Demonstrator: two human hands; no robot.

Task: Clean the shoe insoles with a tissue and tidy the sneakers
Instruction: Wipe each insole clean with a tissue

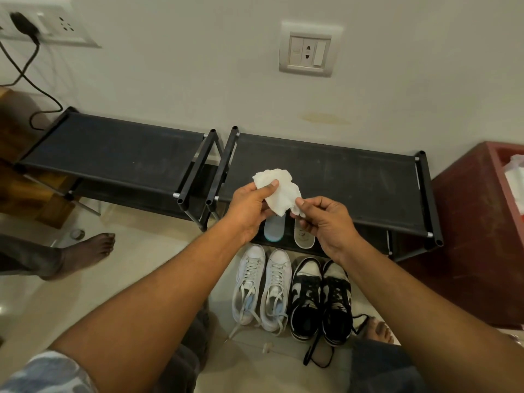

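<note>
A low black fabric-topped shoe rack (pixel 340 177) stands against the wall. On the floor before it sit white lace-up sneakers (pixel 262 287) and, just beside them, black-and-white sneakers (pixel 321 299), laces loose. Above them, the left hand (pixel 249 205) and right hand (pixel 326 222) each pinch a crumpled white tissue (pixel 280 191) between thumb and fingers. A blue-grey insole (pixel 274 229) and a pale insole (pixel 304 236) lie on the rack's lower shelf. Wiping looks pending or midway; refitting and tidying likely remain.
</note>
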